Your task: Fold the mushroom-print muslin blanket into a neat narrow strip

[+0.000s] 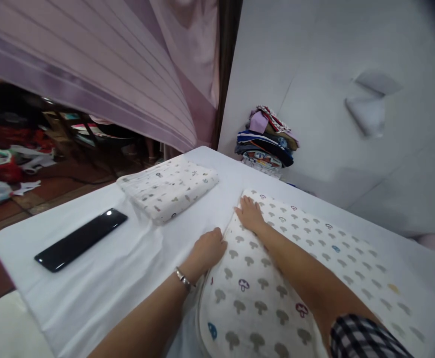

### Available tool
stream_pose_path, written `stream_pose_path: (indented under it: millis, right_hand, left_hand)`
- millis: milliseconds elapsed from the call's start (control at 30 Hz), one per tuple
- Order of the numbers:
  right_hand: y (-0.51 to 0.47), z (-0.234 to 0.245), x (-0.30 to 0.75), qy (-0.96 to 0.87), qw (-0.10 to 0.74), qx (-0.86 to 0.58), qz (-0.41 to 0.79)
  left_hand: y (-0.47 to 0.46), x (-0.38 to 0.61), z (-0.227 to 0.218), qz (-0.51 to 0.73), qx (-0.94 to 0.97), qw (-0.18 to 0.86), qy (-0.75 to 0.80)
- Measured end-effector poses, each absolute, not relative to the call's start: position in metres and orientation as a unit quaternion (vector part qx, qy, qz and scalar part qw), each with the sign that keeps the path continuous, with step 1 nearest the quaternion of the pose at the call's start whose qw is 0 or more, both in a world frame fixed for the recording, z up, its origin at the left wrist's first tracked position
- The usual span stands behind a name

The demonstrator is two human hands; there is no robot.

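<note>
Head view, looking down across a white-covered surface (101, 293) filling the lower half of the frame.

Centre to lower right: a large white mushroom-print cloth (277, 278), spread flat, dotted mostly with grey mushrooms and a few in blue, red and purple.

Left hand (208, 248) at the middle of the frame, against the left edge of the mushroom-print cloth, knuckles up. Fingers (217, 236) curled loosely inward and touching the hem; actual grip on the fabric impossible to confirm from this angle. Thin metal bracelet (183, 279) on that wrist.

Right hand (250, 214) just above and to the right, laid palm down on the upper left corner of the same cloth. Fingers (244, 203) stretched out flat, holding nothing, only pressing on the fabric. Right forearm lying diagonally over the cloth, ending in a checked sleeve (366, 338) at the bottom right edge.

Left of centre, apart from both hands: a folded white cloth (168, 188) with small scattered prints, lying as a neat rectangle. Further left, near the edge of the surface: a long, glossy black slab (80, 239), a phone or remote, lying flat.

Upper centre, at the far end of the surface against a pale wall (332, 59): a small pile of folded clothes (267, 141) in mixed colours. Upper left: a pink striped curtain (109, 64) hanging at a slant, with dim floor clutter beneath it at the left edge.
</note>
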State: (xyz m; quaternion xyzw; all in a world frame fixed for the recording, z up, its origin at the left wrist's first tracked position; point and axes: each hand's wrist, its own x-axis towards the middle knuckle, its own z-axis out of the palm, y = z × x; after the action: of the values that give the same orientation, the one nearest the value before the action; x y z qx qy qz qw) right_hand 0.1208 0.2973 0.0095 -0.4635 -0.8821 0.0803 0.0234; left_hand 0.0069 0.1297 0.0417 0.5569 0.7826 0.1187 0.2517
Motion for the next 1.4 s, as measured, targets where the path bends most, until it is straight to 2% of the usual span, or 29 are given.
stream_pose_path:
  millis: [533, 667, 900, 1167, 1400]
  right_hand:
    - [0.287, 0.024, 0.127, -0.893, 0.024, -0.422, 0.156]
    - [0.309, 0.030, 0.153, -0.872, 0.037, -0.473, 0.121]
    - [0.341, 0.021, 0.167, -0.841, 0.004, -0.528, 0.115]
    - [0.328, 0.027, 0.226, -0.835, 0.019, -0.541, 0.104]
    - [0.333, 0.022, 0.275, -0.786, -0.017, -0.610, 0.103]
  left_hand:
    - [0.134, 0.002, 0.039, 0.119, 0.562, 0.250, 0.779]
    - [0.135, 0.000, 0.036, 0.118, 0.564, 0.246, 0.779]
    - [0.138, -0.002, 0.036, 0.107, 0.563, 0.258, 0.777]
    - [0.140, -0.004, 0.037, 0.105, 0.573, 0.253, 0.772]
    - [0.144, -0.007, 0.037, 0.089, 0.580, 0.257, 0.768]
